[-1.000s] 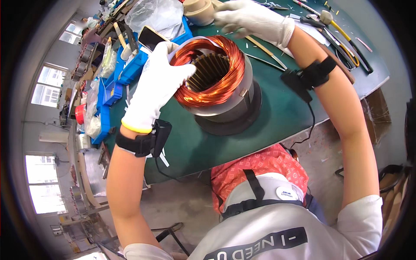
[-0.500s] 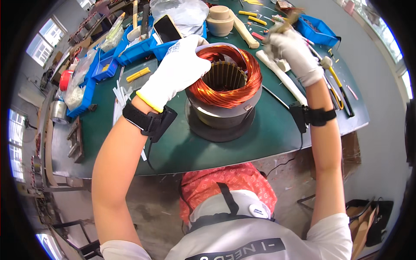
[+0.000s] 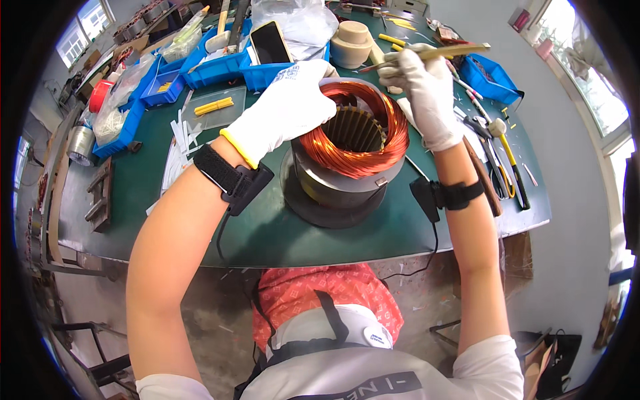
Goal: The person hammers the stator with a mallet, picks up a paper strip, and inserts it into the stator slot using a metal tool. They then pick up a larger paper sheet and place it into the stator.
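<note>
A motor stator (image 3: 333,190) stands upright on the green table before me, a thick ring of copper winding (image 3: 357,159) bulging from its top. My left hand (image 3: 293,107), in a white glove, is closed on the winding's left side, thumb at the inner edge; its other fingertips are hidden behind the coil. Beyond the stator's right side, my gloved right hand (image 3: 423,93) is raised and closed around a flat tan stick (image 3: 460,51). The stick points to the right and stays apart from the winding.
Blue bins (image 3: 217,70) line the back left, with a phone (image 3: 270,43) leaning on one. A beige stepped block (image 3: 351,44) stands behind the stator. A yellow-handled mallet (image 3: 508,157) and other hand tools lie at the right. Yellow strips (image 3: 214,106) rest on a clear sheet at left.
My right hand has come left from the tools toward the stator, and the tan stick in it now shows clearly. My left hand keeps its hold on the winding. The view has shifted slightly.
</note>
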